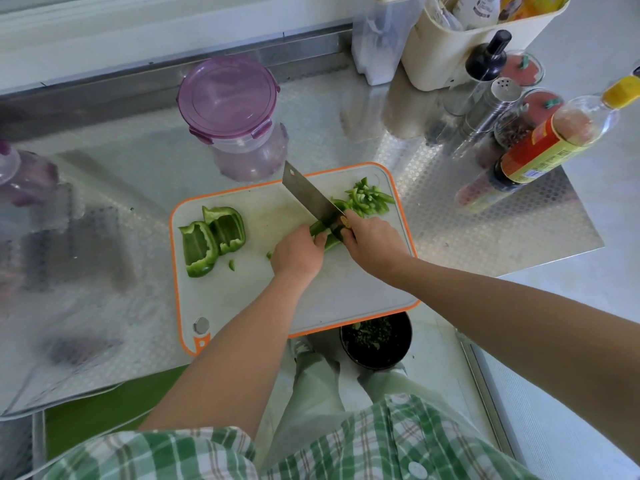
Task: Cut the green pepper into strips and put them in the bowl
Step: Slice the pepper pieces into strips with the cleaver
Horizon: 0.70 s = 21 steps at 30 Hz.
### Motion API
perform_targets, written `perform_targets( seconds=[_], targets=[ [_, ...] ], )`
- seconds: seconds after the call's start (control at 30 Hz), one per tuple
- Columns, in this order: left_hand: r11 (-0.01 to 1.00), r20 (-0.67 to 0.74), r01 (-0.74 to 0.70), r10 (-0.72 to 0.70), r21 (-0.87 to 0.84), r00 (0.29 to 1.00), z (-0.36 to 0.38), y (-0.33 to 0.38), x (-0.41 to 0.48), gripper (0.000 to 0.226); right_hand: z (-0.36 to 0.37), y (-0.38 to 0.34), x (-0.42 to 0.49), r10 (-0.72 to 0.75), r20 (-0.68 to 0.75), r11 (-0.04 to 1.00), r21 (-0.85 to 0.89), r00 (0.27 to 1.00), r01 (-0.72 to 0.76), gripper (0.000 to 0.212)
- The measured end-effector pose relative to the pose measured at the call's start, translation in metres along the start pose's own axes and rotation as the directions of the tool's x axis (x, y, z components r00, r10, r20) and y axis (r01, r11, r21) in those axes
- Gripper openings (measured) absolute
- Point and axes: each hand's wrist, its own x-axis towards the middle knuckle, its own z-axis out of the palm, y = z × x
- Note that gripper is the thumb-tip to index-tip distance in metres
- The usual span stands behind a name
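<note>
On the white, orange-rimmed cutting board (242, 299), my left hand (298, 252) holds down a green pepper piece (330, 242) with curled fingers. My right hand (372, 242) grips the handle of a cleaver (306, 194), whose blade sits on that piece beside my left fingers. A pile of cut strips (369, 199) lies at the board's far right. Two large pepper pieces (211, 237) rest on the board's left side. A small scrap (231, 265) lies near them. No bowl is clearly in view on the counter.
A purple-lidded plastic container (230, 105) stands behind the board; another (20, 171) sits at the far left. Bottles and spice jars (519, 133) crowd the right, with a cream bin (460, 39) behind. A dark round bin (377, 341) with green scraps sits on the floor below the counter edge.
</note>
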Motion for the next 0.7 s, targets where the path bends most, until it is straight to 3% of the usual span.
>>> perform_targets(
  seconds=[0.17, 0.4, 0.7],
  targets=[
    [0.999, -0.029, -0.033, 0.032, -0.024, 0.999, 0.001, -0.005, -0.008, 0.032, 0.001, -0.005, 0.004, 0.09, -0.021, 0.98, 0.18, 0.996, -0.085, 0.016],
    [0.997, 0.011, 0.044, -0.043, -0.064, 0.999, 0.002, -0.002, -0.002, 0.043, -0.02, 0.0, -0.005, -0.059, 0.001, 0.99, 0.132, 0.998, 0.058, 0.014],
    [0.995, 0.064, 0.067, -0.063, -0.073, 0.996, 0.001, -0.005, 0.007, 0.036, -0.008, 0.0, -0.007, -0.044, 0.057, 0.997, 0.072, 0.997, 0.04, 0.011]
  ],
)
